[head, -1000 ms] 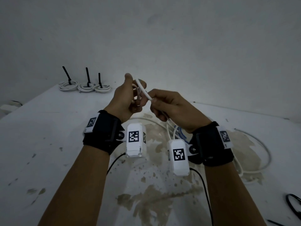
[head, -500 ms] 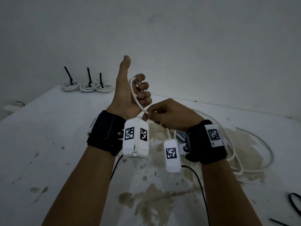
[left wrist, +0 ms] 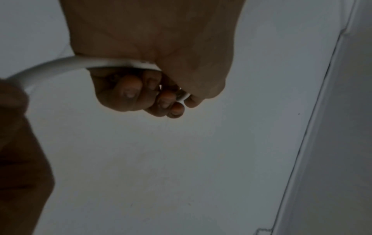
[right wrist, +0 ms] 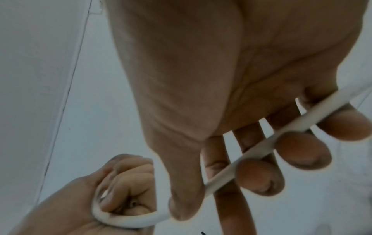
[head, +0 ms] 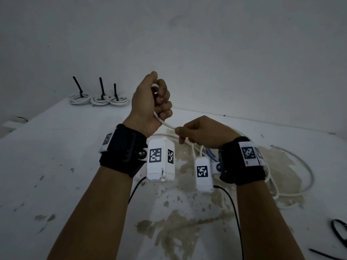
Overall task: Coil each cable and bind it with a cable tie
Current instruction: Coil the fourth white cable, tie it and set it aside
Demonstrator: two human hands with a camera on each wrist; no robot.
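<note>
My left hand [head: 157, 102] is raised in a fist, its fingers [left wrist: 128, 93] curled round the end of a white cable [head: 165, 123], which shows at the thumb and leaves the bottom of the fist. My right hand [head: 197, 132], lower and to the right, pinches the same cable between thumb and fingers [right wrist: 259, 176]; the cable [right wrist: 281, 133] runs across its curled fingers. The rest of this cable trails in loose loops [head: 293, 186] on the white table [head: 56, 166] behind my right wrist.
Three coiled white cables [head: 97, 99] bound with black ties [head: 101, 89] lie in a row at the table's far left, by the wall. Loose black cable ties [head: 338, 231] lie at the near right edge. Brown stains mark the table's middle.
My left thumb, upright half a second ago, has folded down onto the fist. The right hand has slid down the cable and to the right, away from the left hand.
</note>
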